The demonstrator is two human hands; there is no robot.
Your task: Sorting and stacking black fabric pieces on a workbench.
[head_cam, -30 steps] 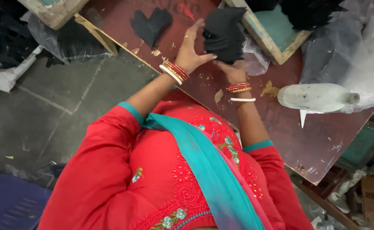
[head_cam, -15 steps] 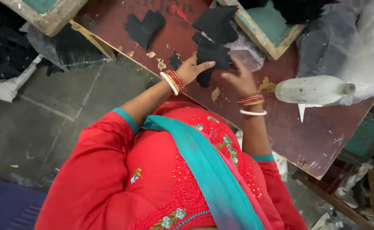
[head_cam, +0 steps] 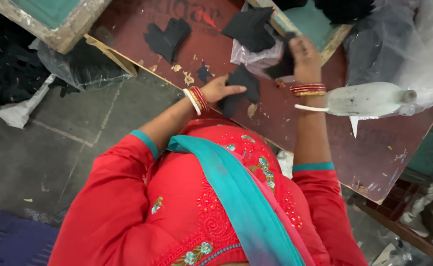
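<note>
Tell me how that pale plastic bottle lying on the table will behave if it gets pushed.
The plastic bottle lies on its side on the table, so a nudge would probably roll it. It looks thin-walled and likely light, easy to shift. The right hand, holding a black fabric piece, is close above it.

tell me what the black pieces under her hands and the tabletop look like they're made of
Black pieces: likely soft matte fabric; one droops limply from the right hand, another lies flat under the left hand. Tabletop: probably painted board; the dark red coat is chipped, showing pale patches.
</note>
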